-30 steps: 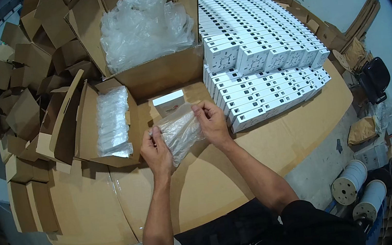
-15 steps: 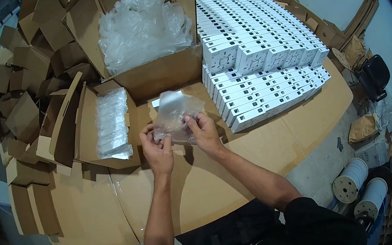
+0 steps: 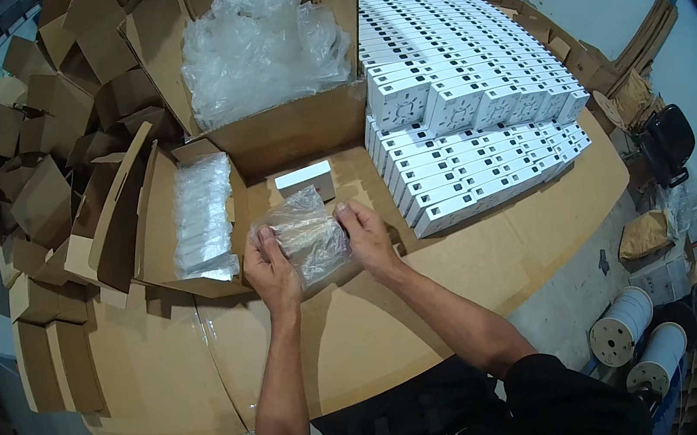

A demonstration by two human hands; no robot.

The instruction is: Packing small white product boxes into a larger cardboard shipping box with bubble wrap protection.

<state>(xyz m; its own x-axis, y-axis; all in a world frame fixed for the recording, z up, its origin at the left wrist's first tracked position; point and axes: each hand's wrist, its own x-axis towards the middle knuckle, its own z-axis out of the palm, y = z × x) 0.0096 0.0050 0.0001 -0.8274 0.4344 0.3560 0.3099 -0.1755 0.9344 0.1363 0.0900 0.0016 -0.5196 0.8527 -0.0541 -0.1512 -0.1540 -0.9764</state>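
You hold a clear plastic bag (image 3: 309,238) with a pale boxy item inside it, low over the cardboard-covered bench (image 3: 430,312), near the middle of the scene. Your left hand (image 3: 269,266) grips the bag's left end, fingers curled round it; your right hand (image 3: 365,234) pinches its right end, thumb and fingers closed on the film. The bag is crumpled and glossy, so what is inside shows only as a light block.

Just beyond the bag, a small white box (image 3: 306,181) lies flat on the bench, apart from your hands. To the left of your left hand stands an open cardboard carton (image 3: 161,232), with a row of plastic-wrapped items (image 3: 202,218) packed along its inside. Farther away, behind the white box, a larger open carton (image 3: 286,134) is filled with loose clear bags (image 3: 263,50).

On the right, white boxes (image 3: 465,107) with dark marks are stacked in tight rows, from near your right hand to the far edge. At far left lies a heap of small folded brown boxes (image 3: 39,177). Near right, on the floor, stand two white spools (image 3: 628,335).
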